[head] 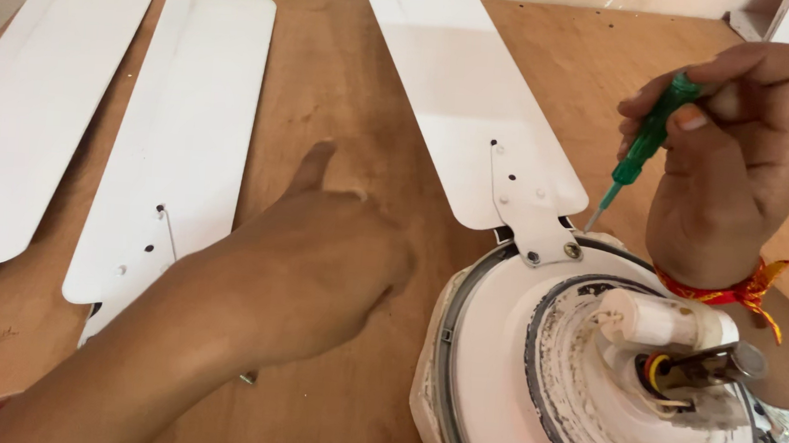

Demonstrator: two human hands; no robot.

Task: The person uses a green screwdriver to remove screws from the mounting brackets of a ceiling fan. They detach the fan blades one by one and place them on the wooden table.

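Green translucent-handled screwdriver [642,148]: clenched upright in the right hand [736,171], tip down just beside the metal bracket [542,234] of the white fan blade [464,88] mounted on the round white ceiling-fan motor housing [506,350]. Left hand [318,262]: released, fingers spread, holding nothing, over the brown plywood board [348,89]. Two loose white fan blades [173,141] lie side by side at left.

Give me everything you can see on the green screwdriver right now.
The green screwdriver has a translucent green plastic handle and a thin metal shaft. The right hand holds it in a closed grip, tilted, tip down and to the left, close to the screws on the white blade bracket at the fan motor. Whether the tip touches anything is unclear.
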